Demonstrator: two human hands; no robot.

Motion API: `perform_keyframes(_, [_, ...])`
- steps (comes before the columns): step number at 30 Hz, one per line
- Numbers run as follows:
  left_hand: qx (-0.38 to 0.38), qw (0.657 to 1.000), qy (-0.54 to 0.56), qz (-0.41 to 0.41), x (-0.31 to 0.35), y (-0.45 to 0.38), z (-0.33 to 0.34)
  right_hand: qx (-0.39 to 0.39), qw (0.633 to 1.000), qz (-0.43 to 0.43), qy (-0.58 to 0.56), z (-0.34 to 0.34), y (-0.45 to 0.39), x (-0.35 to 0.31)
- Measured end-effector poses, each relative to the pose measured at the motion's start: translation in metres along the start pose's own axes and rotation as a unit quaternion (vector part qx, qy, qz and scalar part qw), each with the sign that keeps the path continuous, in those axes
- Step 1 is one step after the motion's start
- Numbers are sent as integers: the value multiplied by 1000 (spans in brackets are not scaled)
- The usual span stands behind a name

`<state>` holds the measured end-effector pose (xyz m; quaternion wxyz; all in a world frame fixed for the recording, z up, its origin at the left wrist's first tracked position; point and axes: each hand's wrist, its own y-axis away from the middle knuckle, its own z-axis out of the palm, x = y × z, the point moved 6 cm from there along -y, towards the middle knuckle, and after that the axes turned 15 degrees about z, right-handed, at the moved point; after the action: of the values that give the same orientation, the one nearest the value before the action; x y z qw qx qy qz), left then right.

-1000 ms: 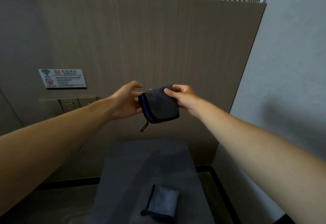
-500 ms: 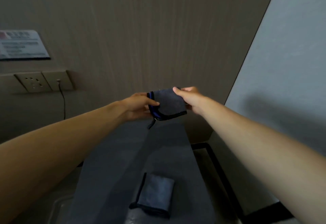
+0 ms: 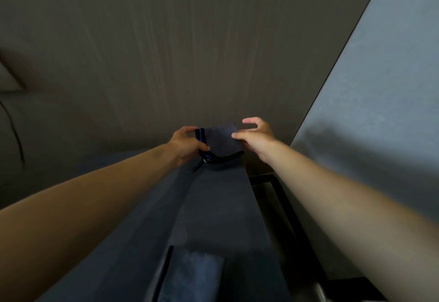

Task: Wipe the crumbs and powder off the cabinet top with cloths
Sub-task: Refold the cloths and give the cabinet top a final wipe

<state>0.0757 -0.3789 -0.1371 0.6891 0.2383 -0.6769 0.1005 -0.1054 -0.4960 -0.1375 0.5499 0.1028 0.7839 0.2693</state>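
The left hand point(image 3: 184, 146) grips the blue-edged side of a folded dark grey microfibre cloth point(image 3: 219, 143), thumb curled over it, while the right hand point(image 3: 255, 135) pinches the opposite edge with thumb and fingertips, its other fingers loosely spread. Together they hold it just above the far end of the dark grey cabinet top point(image 3: 213, 206), probably squaring the fold before wiping. A second folded grey cloth point(image 3: 194, 275) lies nearer, likely kept for another pass.

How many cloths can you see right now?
2. One dark cloth is held up between left hand and right hand; a folded cloth lies on the cabinet top.
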Motion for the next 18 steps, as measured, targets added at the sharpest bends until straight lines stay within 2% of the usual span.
perform_keyframes(9, [-37, 992, -124, 14, -49, -33, 15, 21, 996, 5, 90, 2, -33, 33])
perform_keyframes(11, [-57, 963, -256, 58, -47, -36, 12, 27, 994, 0, 105, 2, -33, 36])
perform_keyframes(13, [-56, 913, -390, 107, -40, -34, 10, 24, 993, -9, 115, 3, -30, 34])
perform_keyframes(16, [-40, 876, -449, 169, -27, -19, 6, 35, 980, -46, 188, 3, -17, 26])
perform_keyframes(18, [-92, 837, -485, 235, -21, -2, 9, 65, 959, -80, 264, 1, -6, 19])
